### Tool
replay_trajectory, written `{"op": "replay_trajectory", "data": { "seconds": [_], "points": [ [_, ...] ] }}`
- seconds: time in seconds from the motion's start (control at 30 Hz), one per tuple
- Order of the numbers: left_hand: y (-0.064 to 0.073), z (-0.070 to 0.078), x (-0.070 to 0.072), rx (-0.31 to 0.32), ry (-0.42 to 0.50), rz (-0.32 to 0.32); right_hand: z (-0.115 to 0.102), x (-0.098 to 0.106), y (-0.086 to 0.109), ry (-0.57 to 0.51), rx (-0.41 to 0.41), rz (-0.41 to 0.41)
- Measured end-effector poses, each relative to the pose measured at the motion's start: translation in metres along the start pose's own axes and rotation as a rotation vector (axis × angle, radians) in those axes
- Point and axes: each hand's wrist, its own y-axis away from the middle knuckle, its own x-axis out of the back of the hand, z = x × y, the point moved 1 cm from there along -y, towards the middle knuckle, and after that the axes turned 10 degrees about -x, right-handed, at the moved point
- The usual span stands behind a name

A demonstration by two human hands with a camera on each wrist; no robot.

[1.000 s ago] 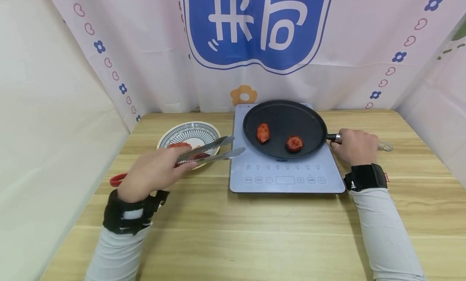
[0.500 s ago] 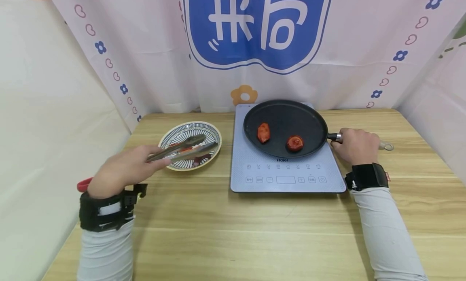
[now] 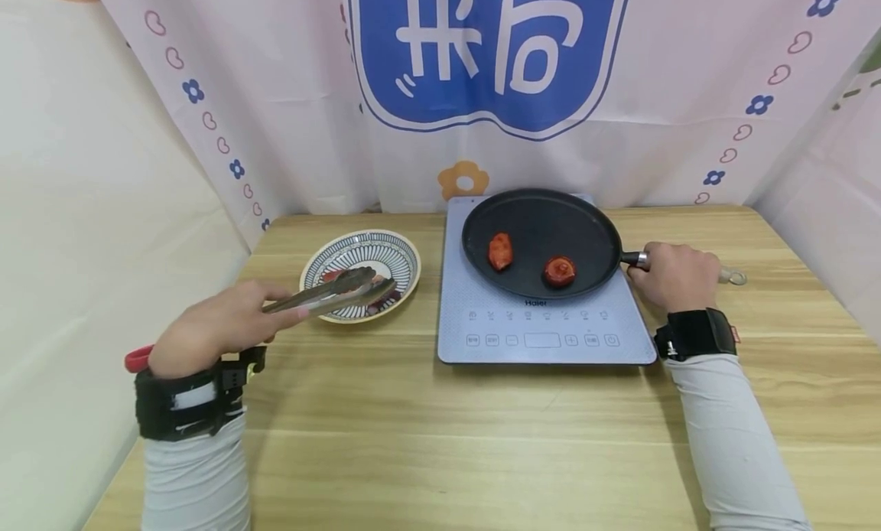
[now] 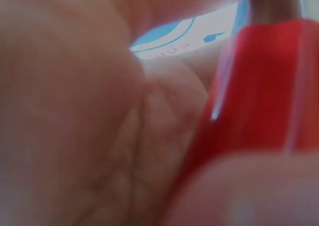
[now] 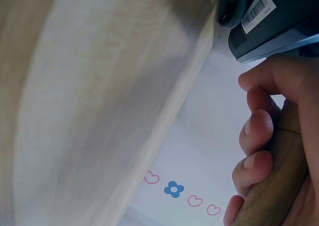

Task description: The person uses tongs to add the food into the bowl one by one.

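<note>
My left hand (image 3: 220,324) grips a pair of metal tongs (image 3: 323,295). Their tips lie over the patterned plate (image 3: 402,255), overlapping the reddish food pieces on it. In the left wrist view the tongs' red handle (image 4: 259,86) runs through the palm. On the right, my right hand (image 3: 677,277) holds the handle of a black flat pan (image 3: 544,217); the fingers curl round its wooden grip (image 5: 279,176) in the right wrist view. Inside the pan lie an oval reddish-brown piece of food (image 3: 500,252) and a round one (image 3: 560,271).
The pan stands on a light grey-blue induction cooker (image 3: 544,351) with its control panel toward me. All of it rests on a wooden table (image 3: 413,454). A printed curtain (image 3: 310,118) hangs behind the table's far edge.
My left hand has drawn back to the left with the tongs, so their tips went from beside the cooker to over the plate. The right hand and the pan have stayed in place.
</note>
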Motion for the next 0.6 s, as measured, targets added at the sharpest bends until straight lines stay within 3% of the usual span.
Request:
{"op": "replay_trajectory", "data": {
  "seconds": [0.6],
  "points": [
    [-0.0039, -0.0059, -0.0009, 0.045, 0.058, -0.04, -0.0002, 0.0, 0.0008, -0.003, -0.004, 0.001]
  ]
}}
